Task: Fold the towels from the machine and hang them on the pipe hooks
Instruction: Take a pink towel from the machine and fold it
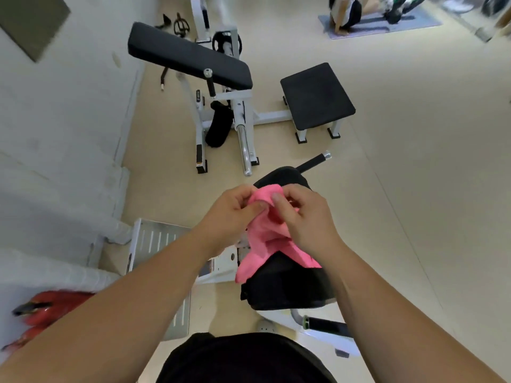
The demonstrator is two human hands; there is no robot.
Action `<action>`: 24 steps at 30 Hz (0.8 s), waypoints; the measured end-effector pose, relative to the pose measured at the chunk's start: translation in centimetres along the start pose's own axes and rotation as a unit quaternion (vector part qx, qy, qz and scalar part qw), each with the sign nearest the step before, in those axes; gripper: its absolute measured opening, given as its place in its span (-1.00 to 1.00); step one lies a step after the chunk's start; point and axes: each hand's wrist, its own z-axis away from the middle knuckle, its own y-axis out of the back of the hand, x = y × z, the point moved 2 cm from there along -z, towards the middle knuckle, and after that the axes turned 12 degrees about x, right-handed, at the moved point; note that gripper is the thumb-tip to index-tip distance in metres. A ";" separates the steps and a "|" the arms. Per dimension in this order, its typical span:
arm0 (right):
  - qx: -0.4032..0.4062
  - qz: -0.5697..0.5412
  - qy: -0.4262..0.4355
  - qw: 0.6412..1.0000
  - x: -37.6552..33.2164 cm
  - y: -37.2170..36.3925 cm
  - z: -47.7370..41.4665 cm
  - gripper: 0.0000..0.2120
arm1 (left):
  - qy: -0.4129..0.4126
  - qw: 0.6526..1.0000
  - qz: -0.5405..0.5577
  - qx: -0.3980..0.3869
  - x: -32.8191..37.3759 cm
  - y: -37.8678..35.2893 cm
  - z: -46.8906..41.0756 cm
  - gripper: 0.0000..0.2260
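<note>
A pink towel [272, 239] hangs bunched between both hands above the black padded seat [287, 286] of a gym machine. My left hand [232, 214] pinches the towel's upper left edge with thumb and fingers. My right hand [304, 217] grips the top right part, fingers curled into the cloth. The towel's lower corners droop onto the seat. No pipe hooks are in view.
A black-padded bench machine [190, 59] with white frame and a square black seat [318, 95] stands ahead on the beige floor. The white wall [55, 134] runs along the left. A red object [47, 310] lies at lower left. A person exercises on a mat [378, 22] far back.
</note>
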 end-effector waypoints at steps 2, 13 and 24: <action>-0.003 -0.045 0.010 0.999 -2.6 -0.8 -0.3 -0.79 | -0.001 0.999 0.034 0.021 1.0 1.9 1.0 -0.84; -0.062 -0.133 0.089 0.985 -13.2 -9.4 -1.7 -0.83 | 0.124 0.984 0.024 0.124 -5.6 14.1 9.7 -0.81; -0.061 -0.100 0.060 0.991 -17.5 -19.9 1.4 -0.85 | 0.205 0.944 0.041 0.254 -16.4 26.9 22.8 -0.84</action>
